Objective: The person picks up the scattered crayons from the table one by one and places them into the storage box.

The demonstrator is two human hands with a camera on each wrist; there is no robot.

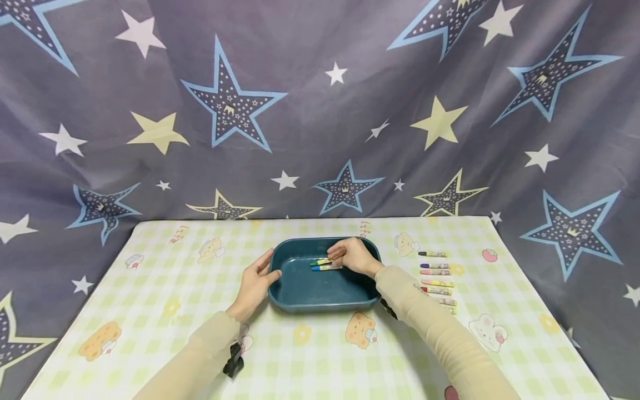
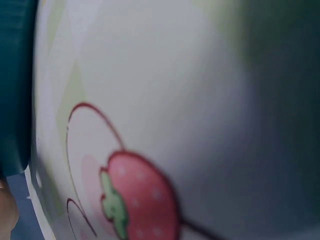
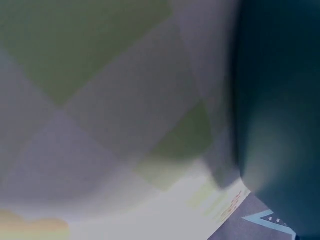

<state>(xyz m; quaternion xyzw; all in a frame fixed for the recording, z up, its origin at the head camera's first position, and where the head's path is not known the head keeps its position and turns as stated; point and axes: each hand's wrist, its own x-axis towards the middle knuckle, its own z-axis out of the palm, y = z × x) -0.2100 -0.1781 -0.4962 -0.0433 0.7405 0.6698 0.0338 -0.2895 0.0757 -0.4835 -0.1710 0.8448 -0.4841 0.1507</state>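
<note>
A dark teal rectangular basin stands on the table. My left hand holds its left side, thumb over the rim and fingers along the outer wall. My right hand reaches over the right part of the basin, its fingertips pinching the right end of a green crayon. Right beside that crayon, a blue crayon lies on the basin floor. The left wrist view catches only the basin's side and a bit of a finger. In the right wrist view the basin wall shows, while the hand is out of sight.
Right of the basin, several crayons lie in a column, among them a black crayon, a pink crayon and a red crayon. My right sleeve partly covers the nearest ones. A star-patterned curtain hangs behind the checked tablecloth.
</note>
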